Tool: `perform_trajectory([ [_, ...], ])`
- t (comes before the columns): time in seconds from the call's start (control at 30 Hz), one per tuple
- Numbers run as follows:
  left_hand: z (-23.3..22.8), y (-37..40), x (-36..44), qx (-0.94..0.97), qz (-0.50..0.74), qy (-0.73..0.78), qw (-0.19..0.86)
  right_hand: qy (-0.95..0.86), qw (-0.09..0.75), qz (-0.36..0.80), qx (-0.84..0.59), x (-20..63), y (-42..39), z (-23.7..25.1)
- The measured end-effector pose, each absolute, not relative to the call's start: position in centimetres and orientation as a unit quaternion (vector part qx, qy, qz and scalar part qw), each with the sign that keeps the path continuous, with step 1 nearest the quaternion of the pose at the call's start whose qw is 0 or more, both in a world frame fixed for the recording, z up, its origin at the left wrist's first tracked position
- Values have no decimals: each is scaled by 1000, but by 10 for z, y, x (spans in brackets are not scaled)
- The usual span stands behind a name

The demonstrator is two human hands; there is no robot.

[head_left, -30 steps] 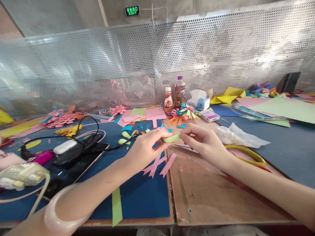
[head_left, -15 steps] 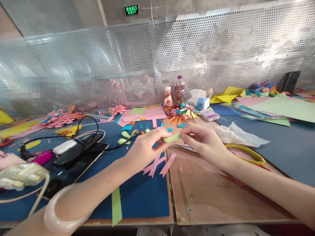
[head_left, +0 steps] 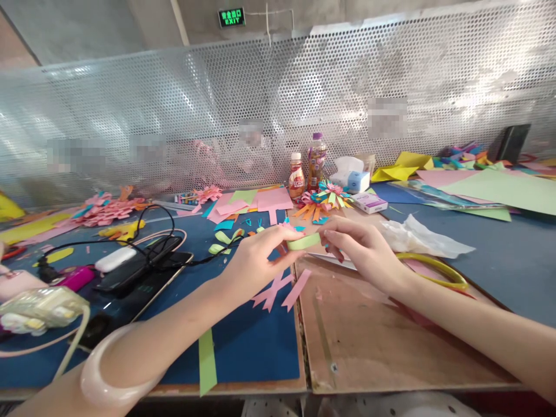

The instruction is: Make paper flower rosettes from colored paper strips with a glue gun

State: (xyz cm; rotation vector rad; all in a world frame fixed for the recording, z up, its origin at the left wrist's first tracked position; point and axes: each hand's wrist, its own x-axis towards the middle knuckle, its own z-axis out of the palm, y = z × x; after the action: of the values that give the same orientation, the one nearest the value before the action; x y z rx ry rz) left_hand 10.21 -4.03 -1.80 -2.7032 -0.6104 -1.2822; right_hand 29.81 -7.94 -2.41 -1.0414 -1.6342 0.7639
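A light green paper strip [head_left: 303,241] sits just right of the frame's centre, curved and held up above the table, its broad face toward the viewer. It looks like plain coloured paper, so it should weigh next to nothing and be soft and springy rather than stiff. It probably grips well against dry skin, but a hard pinch would likely crease it and a sharp pull could tear it. The best hold seems to be a light pinch at the ends, leaving the curved middle free.

The left hand [head_left: 257,256] reaches in from the lower left, wrist fairly straight, and has the strip's left end between thumb and fingers. A pale bangle [head_left: 98,379] circles that forearm in the lower left corner. The right hand [head_left: 369,249] comes in from the lower right, fingers bent and bunched to a narrow gap by the strip's right end; whether they touch it cannot be told.

Below the hands, pink paper strips [head_left: 296,289] lie near the seam between the blue surface [head_left: 256,347] and the brown board [head_left: 373,353]. Another green strip [head_left: 207,362] lies at the lower edge, left of centre.
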Motion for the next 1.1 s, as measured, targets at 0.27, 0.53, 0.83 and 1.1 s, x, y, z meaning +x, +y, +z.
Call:
perform_trajectory([
  [0.27, -17, -40, 103, -883, -427, -192, 33, -687, 501, 292, -437, 301, -78, -27],
  [0.53, -15, -41, 103, -884, -425, -192, 23, -717, 523, 231, -399, 305, -76, -31],
  [0.83, -15, -42, 103, -882, -428, -196, 21, -745, 534, 133, -377, 305, -78, -31],
  [1.1, -16, -41, 103, -881, -425, -204, 24, -750, 536, 116, -369, 303, -80, -29],
])
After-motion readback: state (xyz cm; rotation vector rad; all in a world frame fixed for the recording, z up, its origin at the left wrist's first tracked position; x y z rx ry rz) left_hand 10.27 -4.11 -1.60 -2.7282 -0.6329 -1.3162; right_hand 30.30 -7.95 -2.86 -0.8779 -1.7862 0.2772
